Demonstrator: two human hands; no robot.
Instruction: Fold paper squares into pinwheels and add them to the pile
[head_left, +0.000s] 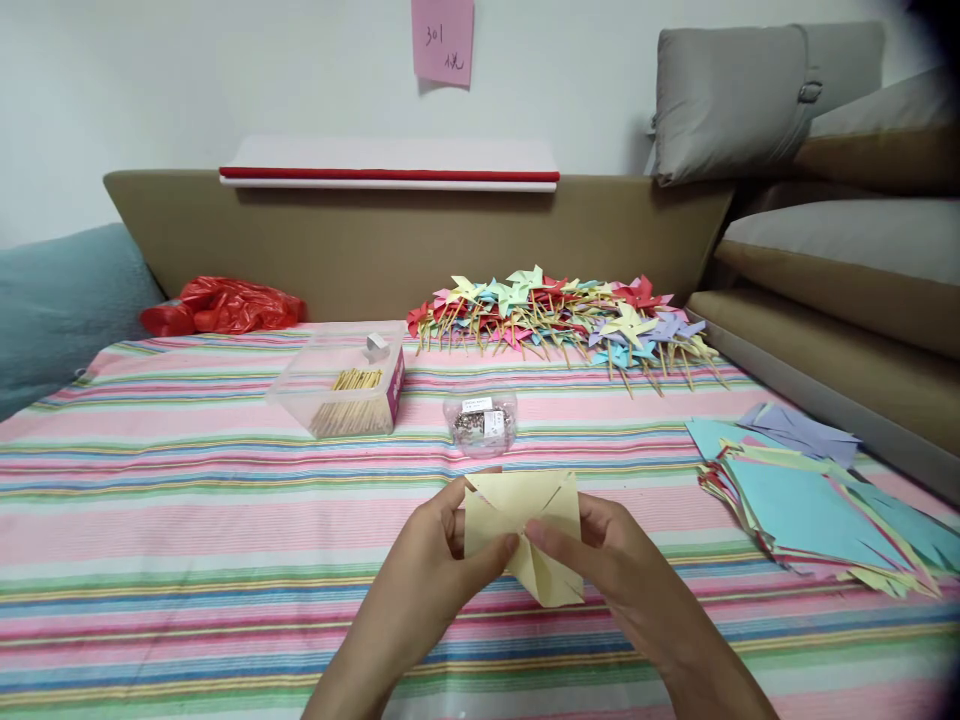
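Note:
A pale yellow paper square [525, 530], cut and partly folded toward its centre, is held above the striped cloth. My left hand [435, 565] pinches its left side, thumb pressed at the middle. My right hand [600, 560] grips its right side, fingers meeting the left thumb at the centre. Just beyond the paper stands a small clear tub of pins [481, 423]. A clear box of wooden sticks [345, 385] lies further left.
A heap of finished coloured paper pinwheels [562, 315] lies at the back. A stack of cut coloured paper squares [810, 495] sits at the right. A red plastic bag [225, 305] is at the back left. Sofa cushions [825, 250] border the right side.

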